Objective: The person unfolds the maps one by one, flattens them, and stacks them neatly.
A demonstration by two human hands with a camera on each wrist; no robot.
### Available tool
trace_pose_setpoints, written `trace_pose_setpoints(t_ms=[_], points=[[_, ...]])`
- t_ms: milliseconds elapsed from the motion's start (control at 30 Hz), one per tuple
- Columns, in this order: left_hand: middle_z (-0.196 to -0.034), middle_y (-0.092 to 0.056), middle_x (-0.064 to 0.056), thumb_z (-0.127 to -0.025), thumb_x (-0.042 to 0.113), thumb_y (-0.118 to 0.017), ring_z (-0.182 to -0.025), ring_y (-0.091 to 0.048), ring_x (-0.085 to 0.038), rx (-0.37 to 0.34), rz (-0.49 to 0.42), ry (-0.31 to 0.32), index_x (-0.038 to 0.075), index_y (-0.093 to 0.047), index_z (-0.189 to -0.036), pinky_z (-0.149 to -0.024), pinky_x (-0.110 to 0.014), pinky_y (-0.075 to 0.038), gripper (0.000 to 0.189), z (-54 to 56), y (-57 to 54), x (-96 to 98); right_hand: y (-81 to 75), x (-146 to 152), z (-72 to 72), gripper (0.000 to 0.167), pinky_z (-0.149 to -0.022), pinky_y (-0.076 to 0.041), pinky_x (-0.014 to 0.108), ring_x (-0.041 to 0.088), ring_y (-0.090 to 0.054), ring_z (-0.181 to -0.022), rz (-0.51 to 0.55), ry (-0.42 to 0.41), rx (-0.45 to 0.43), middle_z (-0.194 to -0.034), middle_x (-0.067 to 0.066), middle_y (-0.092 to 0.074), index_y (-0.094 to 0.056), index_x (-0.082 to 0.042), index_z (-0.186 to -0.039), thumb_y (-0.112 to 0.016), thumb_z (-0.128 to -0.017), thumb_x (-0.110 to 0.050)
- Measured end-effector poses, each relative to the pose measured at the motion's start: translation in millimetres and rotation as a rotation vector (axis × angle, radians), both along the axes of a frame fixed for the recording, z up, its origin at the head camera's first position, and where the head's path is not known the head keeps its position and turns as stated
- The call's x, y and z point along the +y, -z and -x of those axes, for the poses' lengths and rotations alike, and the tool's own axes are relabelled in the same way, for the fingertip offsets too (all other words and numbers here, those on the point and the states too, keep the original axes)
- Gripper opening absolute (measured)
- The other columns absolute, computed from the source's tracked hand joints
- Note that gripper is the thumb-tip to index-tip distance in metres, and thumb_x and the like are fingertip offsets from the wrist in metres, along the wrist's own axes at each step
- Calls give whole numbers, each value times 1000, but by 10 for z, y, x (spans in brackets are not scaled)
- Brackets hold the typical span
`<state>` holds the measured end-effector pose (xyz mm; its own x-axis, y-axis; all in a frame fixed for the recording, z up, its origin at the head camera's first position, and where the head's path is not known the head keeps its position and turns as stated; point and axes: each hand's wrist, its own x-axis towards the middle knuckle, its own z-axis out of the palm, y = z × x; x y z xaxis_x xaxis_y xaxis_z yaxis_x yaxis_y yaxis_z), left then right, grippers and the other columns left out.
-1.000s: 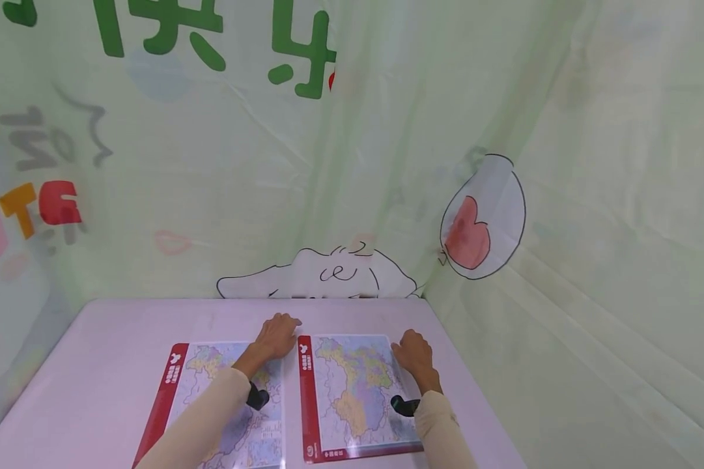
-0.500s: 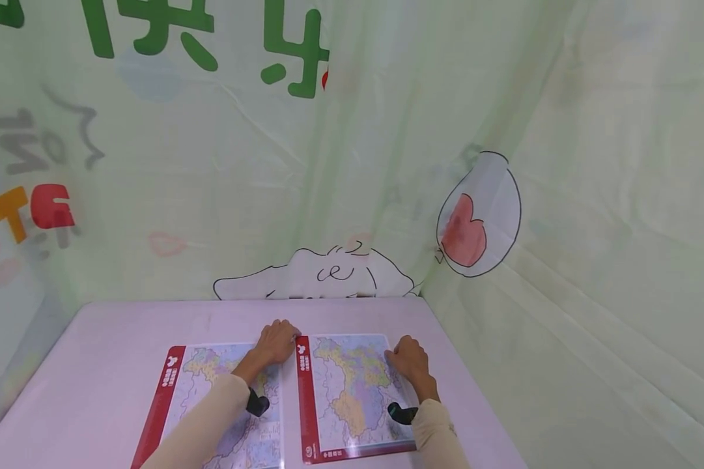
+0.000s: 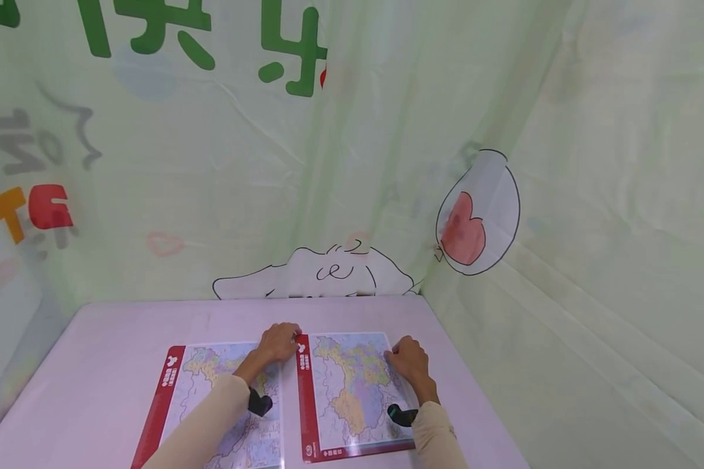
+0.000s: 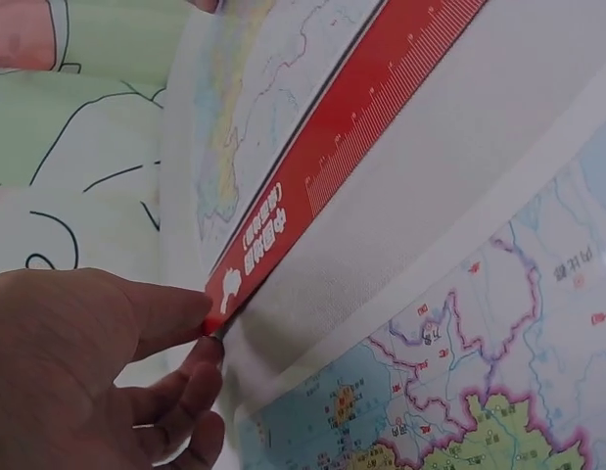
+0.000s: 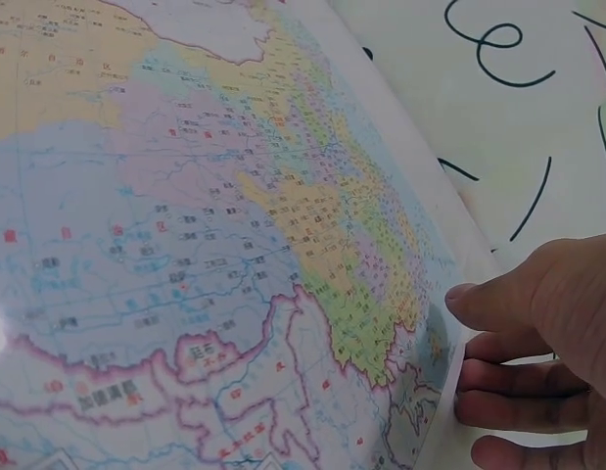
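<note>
Tabletop (image 3: pixel 111 352) under right map (image 3: pixel 354 387), corner hidden

Head view: taken from above, faced forward and down, worktop (image 3: pixel 117 371) seen at a distance. Left wrist view: set close to left hand (image 4: pixel 97 362), aimed across held map (image 4: pixel 356 108). Right wrist view: set close to right hand (image 5: pixel 547 352). Held map shared by all three.

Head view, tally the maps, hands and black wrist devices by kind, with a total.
Left map and right map: 2
Left hand and right hand: 2
Left wrist device and right wrist device: 2
Total: 6
</note>
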<state>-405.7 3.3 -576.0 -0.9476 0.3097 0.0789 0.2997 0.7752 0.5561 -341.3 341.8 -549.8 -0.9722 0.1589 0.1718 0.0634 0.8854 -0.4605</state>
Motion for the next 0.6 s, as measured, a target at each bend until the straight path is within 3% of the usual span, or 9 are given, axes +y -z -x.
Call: trace_pose_setpoints(t_ms=[267,467,600], points=[[-128,-73,-19,-98,6,-71,-123,-69,-40,-119,-191,-24,-1,-67,-136,-108,-58,-55,39,-28,16,-14,378,245,217,36,-73,-63,52,35,-72,-80,64,-15,30,-96,23,-77,-80,7,-103,-78,-93,-28],[-131,-68,-24,-85,-7,-75,-119,-69,-39,-235,-453,-49,-8,-59,-142,-83,-43,-66,59,-29,47,5,95,70,49,30,-80,-65,57,39,-74,-85,141,28,7,-98,27,-77,-78,12,-104,-78,-89,-14],[-138,-65,-27,-79,-13,-77,-121,-69,-40,-288,-546,-71,-10,-54,-145,-88,-45,-67,70,-54,73,23,49,29,28,30,-82,-65,55,37,-73,-86,131,51,-13,-100,27,-76,-75,13,-107,-78,-92,-13]])
